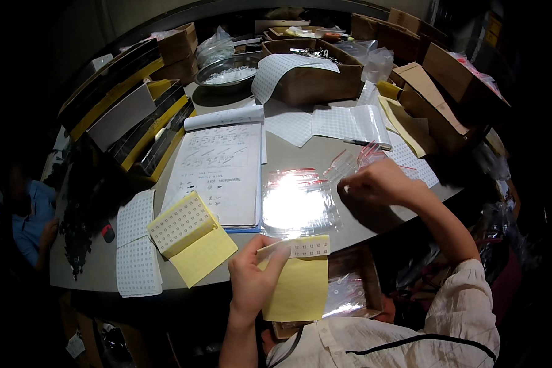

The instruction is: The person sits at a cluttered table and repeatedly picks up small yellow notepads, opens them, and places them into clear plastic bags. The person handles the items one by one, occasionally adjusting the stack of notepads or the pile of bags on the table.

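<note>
Dark surroundings frame a grey tabletop (101, 264), which I view from above through the head camera. At the far left, a person in a blue top (34, 205) is positioned beside the tabletop edge. Next to this person lies a black heap (73, 211), with a small red-and-black object (108, 233) at its right. Black-and-yellow boxes (150, 116) stand behind. White label sheets (135, 264) lie near the front edge; a folded yellow-backed sheet (193, 245) is located just right of them. An open notepad (218, 172) with handwriting follows, and a metal bowl (227, 78) is placed behind it.

I observe the left hand (256, 273) at the front edge: its fingers pinch the upper left part of a label strip (297, 288), which has a printed white band above bare yellow backing and hangs over an open box (374, 288). Clear bags (297, 199) lie behind the strip, partly washed out by glare. At their right, the right hand (377, 183) is near red-edged pouches (343, 162). Its fingers are curled inward; I cannot tell whether they pinch anything. Cardboard boxes (463, 73) line the right rear.
</note>
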The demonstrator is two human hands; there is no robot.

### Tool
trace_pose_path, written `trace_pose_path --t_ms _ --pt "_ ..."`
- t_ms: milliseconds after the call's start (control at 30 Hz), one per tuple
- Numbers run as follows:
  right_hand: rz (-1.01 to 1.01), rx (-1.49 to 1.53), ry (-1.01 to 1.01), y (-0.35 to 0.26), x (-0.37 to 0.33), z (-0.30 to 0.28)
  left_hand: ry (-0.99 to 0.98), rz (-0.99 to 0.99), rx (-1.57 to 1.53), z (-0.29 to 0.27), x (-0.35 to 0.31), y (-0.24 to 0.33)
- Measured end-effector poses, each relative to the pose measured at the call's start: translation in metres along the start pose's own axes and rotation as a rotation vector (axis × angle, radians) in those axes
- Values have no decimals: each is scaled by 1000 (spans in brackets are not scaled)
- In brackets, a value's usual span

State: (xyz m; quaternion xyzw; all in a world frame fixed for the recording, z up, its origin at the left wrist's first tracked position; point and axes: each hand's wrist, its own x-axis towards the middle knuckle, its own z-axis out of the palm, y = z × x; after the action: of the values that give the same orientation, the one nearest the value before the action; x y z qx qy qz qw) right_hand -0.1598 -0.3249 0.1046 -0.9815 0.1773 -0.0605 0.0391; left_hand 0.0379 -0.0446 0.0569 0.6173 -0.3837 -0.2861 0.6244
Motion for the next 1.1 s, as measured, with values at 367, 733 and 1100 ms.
trace_pose_path --t_ms 367,733,1100 --pt "-154 487 -74 -25 25 -24 -55 -38 -25 -4 -1 4" --pt "147 -130 60 -47 25 12 -30 -19 -93 -3 0 4" --pt "-399 414 108 -121 -17 -1 -30 -24 -170 -4 1 2"
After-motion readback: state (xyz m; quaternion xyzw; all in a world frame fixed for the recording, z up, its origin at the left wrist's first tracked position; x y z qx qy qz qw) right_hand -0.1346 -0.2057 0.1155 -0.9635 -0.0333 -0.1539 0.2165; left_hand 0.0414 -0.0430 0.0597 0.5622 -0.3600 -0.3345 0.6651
